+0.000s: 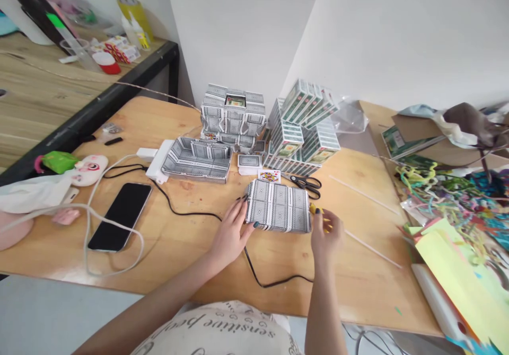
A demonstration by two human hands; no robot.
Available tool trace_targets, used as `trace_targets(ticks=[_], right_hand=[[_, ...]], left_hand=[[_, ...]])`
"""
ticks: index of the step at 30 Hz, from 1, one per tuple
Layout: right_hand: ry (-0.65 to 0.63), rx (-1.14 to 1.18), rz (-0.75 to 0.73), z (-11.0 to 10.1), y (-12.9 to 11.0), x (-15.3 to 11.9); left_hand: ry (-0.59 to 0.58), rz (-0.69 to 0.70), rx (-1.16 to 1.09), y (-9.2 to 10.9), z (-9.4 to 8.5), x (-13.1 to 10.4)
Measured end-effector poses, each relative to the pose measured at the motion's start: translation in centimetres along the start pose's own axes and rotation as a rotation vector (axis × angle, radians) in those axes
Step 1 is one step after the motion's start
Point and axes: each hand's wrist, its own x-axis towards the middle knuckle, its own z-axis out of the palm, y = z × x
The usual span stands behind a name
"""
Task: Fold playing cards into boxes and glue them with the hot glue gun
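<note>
A long box covered with grey-patterned playing cards [277, 206] lies on the table before me. My left hand [234, 227] grips its left end, the thumb at the front edge and the fingers at the side. At the right end, my right hand [328, 233] is closed around a yellow glue gun [313, 208], mostly hidden by the fingers, its tip close to the box's side. Behind the box lie a face-up playing card [269, 176], a small stack of cards [249, 161] and black scissors [305, 184].
An open card-covered tray [199, 167] and a larger card-built structure [234, 112] stand behind, beside stacked card packs [296, 138]. White sticks [374, 249] lie right. A phone [120, 217], power strip [159, 161] and black cord [254, 275] occupy the left and front. Pipe cleaners [449, 201] heap up far right.
</note>
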Motion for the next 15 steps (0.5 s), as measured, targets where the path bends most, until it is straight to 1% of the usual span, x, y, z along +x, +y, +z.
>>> trace_targets(ticks=[1, 2, 3, 5, 7, 8, 11, 15], right_hand=[[-0.082, 0.058, -0.049, 0.3, -0.7, -0.2], [-0.129, 0.085, -0.097, 0.7, -1.3, -0.4], [-0.141, 0.094, -0.129, 1.2, -1.8, -0.6], [-0.07, 0.088, -0.146, 2.0, -2.3, -1.0], [0.022, 0.096, -0.128, 2.6, -2.4, -1.3], [0.046, 0.104, -0.123, 2.9, -2.3, -1.4], [0.05, 0.121, -0.136, 3.2, -2.1, -1.6], [0.064, 0.108, -0.157, 3.3, -2.0, -1.6]], left_hand=[[0.002, 0.013, 0.014, 0.0, 0.0, 0.0], [0.004, 0.027, 0.028, 0.0, 0.0, 0.1], [0.007, 0.038, 0.039, 0.0, 0.1, 0.1], [0.028, 0.049, 0.054, 0.1, 0.1, 0.1], [0.065, 0.05, 0.052, 0.2, 0.3, 0.1], [0.083, 0.052, 0.044, 0.2, 0.3, 0.1], [0.109, 0.071, 0.015, 0.1, 0.5, 0.1], [0.113, 0.075, 0.0, -0.1, 0.5, 0.3]])
